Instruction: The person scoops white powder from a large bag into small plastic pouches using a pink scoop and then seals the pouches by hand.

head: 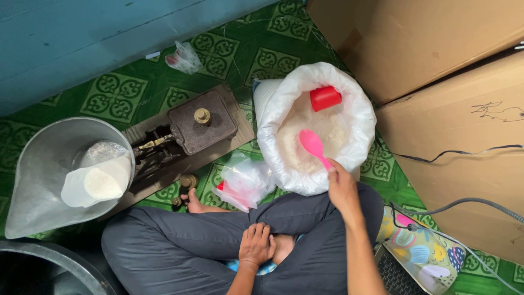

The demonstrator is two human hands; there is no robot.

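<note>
Pink spoon (313, 145) is held by its handle in the right hand (342, 188), the fingers closed around the handle end, and its bowl hangs over the white grains inside the big white sack (357, 117). This sack stands open on the green patterned floor (117, 95), just in front of the person's crossed legs, and a red cup (325, 98) lies in it at the far side. The left hand (256, 245) rests on the lap with fingers loosely curled, holding nothing. Left of the sack there is an iron balance scale (194, 128) on a wooden base, with a metal pan (41, 169) that carries a small plastic bag of white grains (98, 181). Empty plastic bags (245, 183) lie between the scale and the sack. Cardboard boxes (426, 43) stand at the right.
</note>
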